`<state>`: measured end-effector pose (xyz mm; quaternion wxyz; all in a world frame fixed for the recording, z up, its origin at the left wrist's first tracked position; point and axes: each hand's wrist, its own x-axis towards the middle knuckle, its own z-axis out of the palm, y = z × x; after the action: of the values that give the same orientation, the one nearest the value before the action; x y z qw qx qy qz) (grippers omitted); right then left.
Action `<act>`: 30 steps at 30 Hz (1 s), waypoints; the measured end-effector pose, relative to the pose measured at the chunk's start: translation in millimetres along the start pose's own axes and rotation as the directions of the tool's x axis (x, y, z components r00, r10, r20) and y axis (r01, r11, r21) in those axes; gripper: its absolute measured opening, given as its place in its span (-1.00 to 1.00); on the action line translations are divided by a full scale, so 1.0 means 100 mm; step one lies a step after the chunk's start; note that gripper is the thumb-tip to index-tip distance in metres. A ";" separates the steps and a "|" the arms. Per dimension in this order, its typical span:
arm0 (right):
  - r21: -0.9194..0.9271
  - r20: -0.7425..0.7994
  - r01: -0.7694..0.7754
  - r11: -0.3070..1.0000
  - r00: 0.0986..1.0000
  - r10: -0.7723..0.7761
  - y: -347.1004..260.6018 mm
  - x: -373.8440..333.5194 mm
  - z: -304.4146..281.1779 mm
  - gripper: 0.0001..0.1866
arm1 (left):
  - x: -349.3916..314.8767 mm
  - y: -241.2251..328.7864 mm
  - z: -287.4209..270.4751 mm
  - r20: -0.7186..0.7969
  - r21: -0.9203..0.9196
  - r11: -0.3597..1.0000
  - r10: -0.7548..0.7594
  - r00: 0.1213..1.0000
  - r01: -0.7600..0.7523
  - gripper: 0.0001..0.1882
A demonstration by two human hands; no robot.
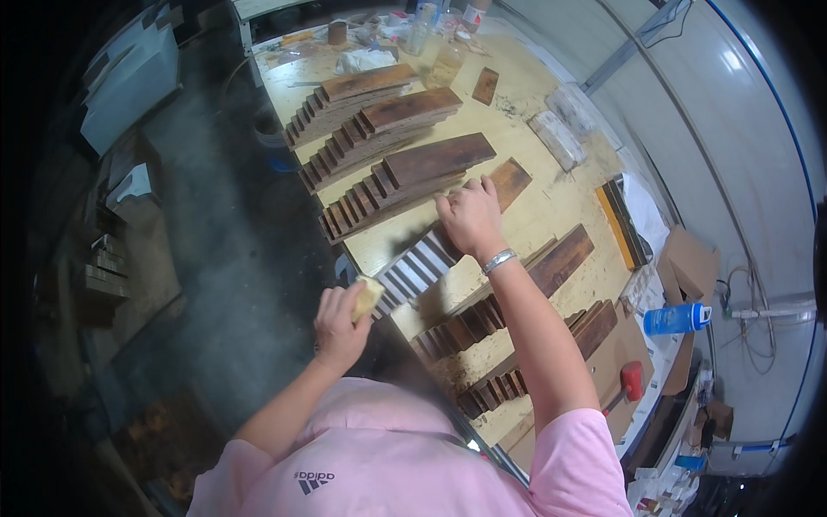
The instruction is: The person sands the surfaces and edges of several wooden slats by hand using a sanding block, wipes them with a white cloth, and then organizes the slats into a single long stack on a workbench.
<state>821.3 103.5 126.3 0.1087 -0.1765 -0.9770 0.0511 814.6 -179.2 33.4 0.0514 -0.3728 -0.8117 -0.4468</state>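
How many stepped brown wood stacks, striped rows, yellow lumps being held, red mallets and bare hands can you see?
Stepped brown wood stacks: 5
Striped row between the hands: 1
Held yellow lump: 1
Red mallet: 1
Bare hands, left hand and right hand: 2
Total: 10

And there's the left forearm [280,412], slanting forward, elbow bent, the left hand [338,329] just outside the tabletop's [551,202] near edge, fingers [329,303] curled in a grip! Across goes the right forearm [538,332], stretched almost straight over that same edge, the right hand [472,217] farther in, back upward, thumb out leftward, fingers bent and gripping!
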 end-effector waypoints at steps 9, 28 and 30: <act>-0.029 0.016 0.011 1.000 1.000 -0.010 0.01 0.01 -0.02 -0.48 | -0.04 -0.09 -0.01 0.011 -0.012 1.000 0.024 1.000 -0.024 -0.53; 0.003 -0.062 0.016 1.000 0.998 -0.016 0.08 -0.03 0.07 -0.53 | -0.13 -0.29 -0.02 0.045 -0.060 0.998 0.035 0.998 -0.032 -0.56; 0.002 -0.035 0.020 1.000 0.999 -0.020 0.02 -0.01 0.03 -0.54 | -0.24 -0.29 0.07 0.085 -0.036 0.998 0.049 0.995 -0.046 -0.55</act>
<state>822.4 104.4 122.7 0.1265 -0.1675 -0.9766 0.0480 814.9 -196.9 -1.0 0.0208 -0.4114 -0.7964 -0.4427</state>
